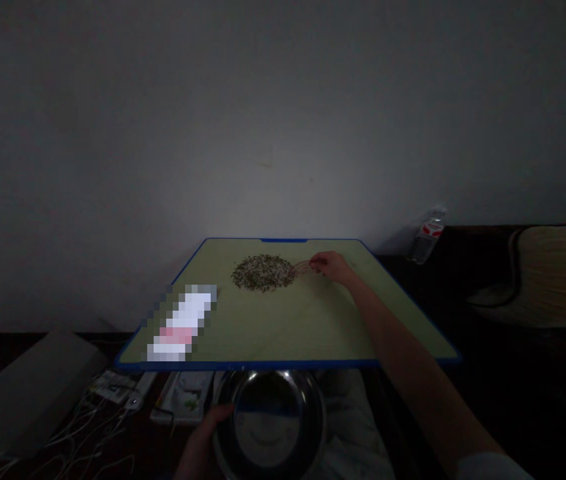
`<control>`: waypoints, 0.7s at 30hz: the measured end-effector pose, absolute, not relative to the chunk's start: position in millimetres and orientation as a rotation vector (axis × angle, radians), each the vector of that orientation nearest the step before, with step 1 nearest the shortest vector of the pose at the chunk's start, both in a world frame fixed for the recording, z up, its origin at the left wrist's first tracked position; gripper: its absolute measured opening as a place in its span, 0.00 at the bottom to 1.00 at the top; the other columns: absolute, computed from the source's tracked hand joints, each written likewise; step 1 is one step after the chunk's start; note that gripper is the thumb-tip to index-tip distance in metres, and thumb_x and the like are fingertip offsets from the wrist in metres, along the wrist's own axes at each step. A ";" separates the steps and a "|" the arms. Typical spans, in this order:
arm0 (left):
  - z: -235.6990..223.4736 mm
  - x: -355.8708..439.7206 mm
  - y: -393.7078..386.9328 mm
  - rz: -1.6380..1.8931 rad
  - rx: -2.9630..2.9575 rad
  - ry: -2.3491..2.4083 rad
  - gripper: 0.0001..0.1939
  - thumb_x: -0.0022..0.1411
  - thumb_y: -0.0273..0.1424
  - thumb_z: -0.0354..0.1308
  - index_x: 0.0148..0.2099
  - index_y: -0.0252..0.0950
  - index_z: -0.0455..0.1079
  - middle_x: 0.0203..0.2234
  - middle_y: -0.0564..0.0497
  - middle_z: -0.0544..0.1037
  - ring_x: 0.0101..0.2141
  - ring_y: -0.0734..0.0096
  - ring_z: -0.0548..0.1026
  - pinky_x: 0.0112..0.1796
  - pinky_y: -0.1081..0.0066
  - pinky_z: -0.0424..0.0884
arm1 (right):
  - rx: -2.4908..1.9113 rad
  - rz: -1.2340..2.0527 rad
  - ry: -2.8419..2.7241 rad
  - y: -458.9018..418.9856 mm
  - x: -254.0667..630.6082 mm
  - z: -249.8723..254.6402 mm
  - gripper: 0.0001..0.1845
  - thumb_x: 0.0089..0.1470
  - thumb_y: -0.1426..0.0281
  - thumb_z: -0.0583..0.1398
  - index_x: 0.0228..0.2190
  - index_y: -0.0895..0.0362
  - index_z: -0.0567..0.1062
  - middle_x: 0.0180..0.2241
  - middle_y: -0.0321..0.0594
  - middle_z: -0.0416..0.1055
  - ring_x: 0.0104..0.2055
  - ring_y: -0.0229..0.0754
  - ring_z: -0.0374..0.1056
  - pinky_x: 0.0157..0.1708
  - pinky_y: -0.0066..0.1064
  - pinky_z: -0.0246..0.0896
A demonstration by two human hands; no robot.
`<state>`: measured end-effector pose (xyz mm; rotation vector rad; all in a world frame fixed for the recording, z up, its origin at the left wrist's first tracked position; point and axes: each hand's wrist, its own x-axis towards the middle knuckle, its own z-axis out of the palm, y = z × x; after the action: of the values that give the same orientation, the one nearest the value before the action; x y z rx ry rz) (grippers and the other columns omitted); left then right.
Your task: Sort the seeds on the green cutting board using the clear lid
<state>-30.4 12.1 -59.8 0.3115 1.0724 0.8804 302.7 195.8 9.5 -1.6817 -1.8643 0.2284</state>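
A pile of small mixed grains or seeds (263, 273), dark and pale, lies on a light green board (283, 327) with a blue rim. At the pile's right edge is my right hand (330, 265), its fingers pinched together. Between those fingers and the pile shows a thin, reddish curved outline (303, 268), too faint to name. Below the board's front edge, my left hand (207, 433) grips the left rim of a shiny metal bowl (313, 427), thumb over the edge. The left fingers under the bowl are hidden.
A pixelated bright rectangle (183, 323) covers the board's left side. White cables (77, 433), a grey box (37, 387) and a white tray-like item (183, 397) lie at lower left. A clear plastic package (427, 237) stands right of the board, before a pale cushion-like thing (557, 277).
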 end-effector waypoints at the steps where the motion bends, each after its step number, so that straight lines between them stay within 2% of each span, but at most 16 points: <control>1: -60.1 -30.8 12.5 0.885 0.313 1.072 0.07 0.40 0.30 0.60 0.27 0.37 0.74 0.20 0.48 0.79 0.37 0.50 0.74 0.39 0.58 0.67 | -1.679 0.227 -1.864 195.8 302.7 9.4 0.10 0.46 0.70 0.55 0.28 0.59 0.75 0.19 0.37 0.71 0.22 0.34 0.64 0.25 0.24 0.58; 6: -59.4 -31.5 12.5 0.889 0.320 1.062 0.03 0.40 0.29 0.60 0.23 0.36 0.73 0.19 0.48 0.79 0.36 0.51 0.74 0.39 0.59 0.67 | -1.680 0.240 -1.854 196.6 303.2 8.2 0.10 0.46 0.70 0.55 0.28 0.59 0.75 0.20 0.38 0.71 0.22 0.35 0.65 0.24 0.24 0.58; 12: -58.1 -30.4 11.3 0.867 0.309 1.055 0.04 0.43 0.31 0.59 0.23 0.36 0.73 0.17 0.48 0.78 0.35 0.51 0.75 0.39 0.58 0.66 | -1.670 0.276 -1.862 195.0 303.1 10.2 0.10 0.46 0.69 0.55 0.29 0.60 0.75 0.20 0.38 0.70 0.22 0.34 0.65 0.24 0.24 0.57; 21: -60.8 -30.0 10.1 0.892 0.312 1.031 0.08 0.45 0.31 0.60 0.31 0.35 0.74 0.22 0.46 0.79 0.36 0.51 0.75 0.37 0.58 0.68 | -1.658 0.276 -1.875 194.7 301.0 12.3 0.10 0.46 0.70 0.55 0.29 0.60 0.75 0.20 0.38 0.71 0.22 0.34 0.65 0.24 0.23 0.57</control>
<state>-30.0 10.1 -60.8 0.3120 1.0310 0.8922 301.0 194.7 12.3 -1.6577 -1.8748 0.2757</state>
